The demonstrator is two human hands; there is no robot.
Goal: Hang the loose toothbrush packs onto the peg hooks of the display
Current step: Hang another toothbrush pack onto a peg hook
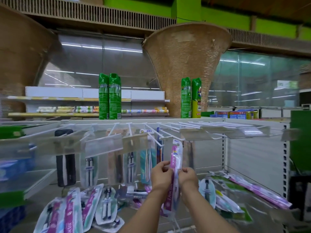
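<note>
Mid-hang: left hand (160, 174) and right hand (188, 177) each pinch the pink pack (175, 158) upright, top just beside hook (164, 134) at 11 o'clock; next, probably thread its hole onto the tip.

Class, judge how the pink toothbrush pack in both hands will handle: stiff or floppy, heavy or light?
Probably stiff: the pink toothbrush pack looks straight above and below the grip. Likely light: left hand and right hand hold it by fingertip pinches.

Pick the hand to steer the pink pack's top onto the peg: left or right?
Left, probably. The left hand pinches the pink pack higher up, nearer its top and the peg hook. The right hand pinches lower on the other edge, so it can steady.
</note>
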